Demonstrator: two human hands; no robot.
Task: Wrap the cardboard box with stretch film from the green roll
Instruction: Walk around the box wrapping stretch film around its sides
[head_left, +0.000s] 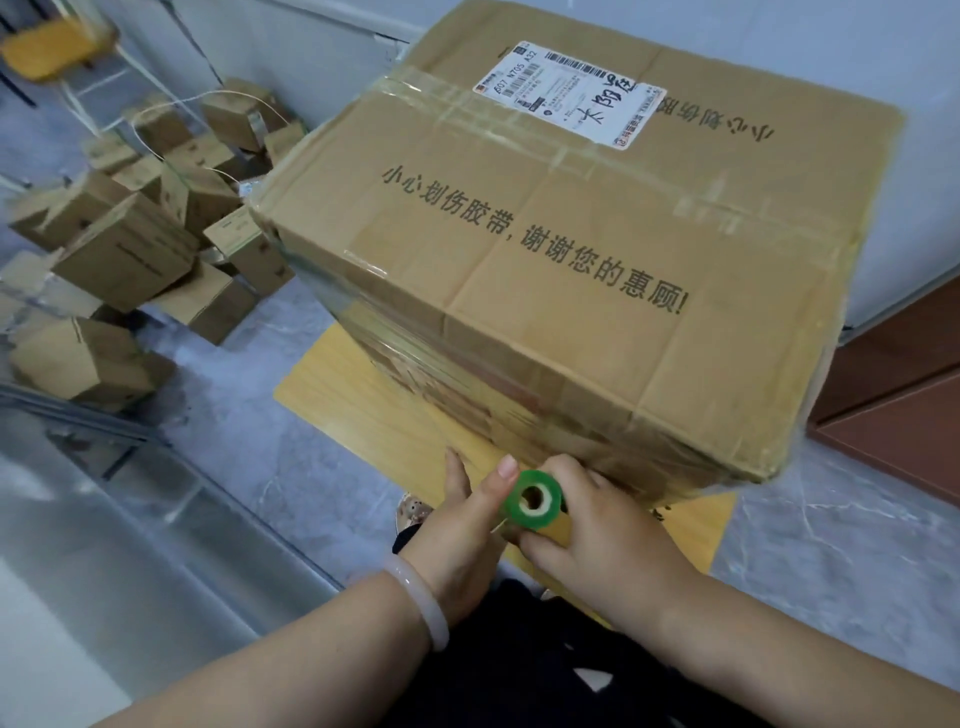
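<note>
A large brown cardboard box (571, 249) with black printed characters and a white shipping label stands on a low wooden board (332, 400). Clear stretch film clings in glossy bands around its near side wall. Just below the box's near bottom edge, both hands hold the green roll (533, 500), its hollow core end facing me. My right hand (602, 530) wraps around the roll from the right. On the left, my left hand (467, 525), with a pale bangle on the wrist, pinches it with the thumb raised beside the green rim.
A heap of small cardboard boxes (140, 244) lies on the grey marbled floor at the left, near a metal rack. A yellow stool (52, 47) stands far left. A brown wooden panel (898, 395) rises at the right. A white wall runs behind the box.
</note>
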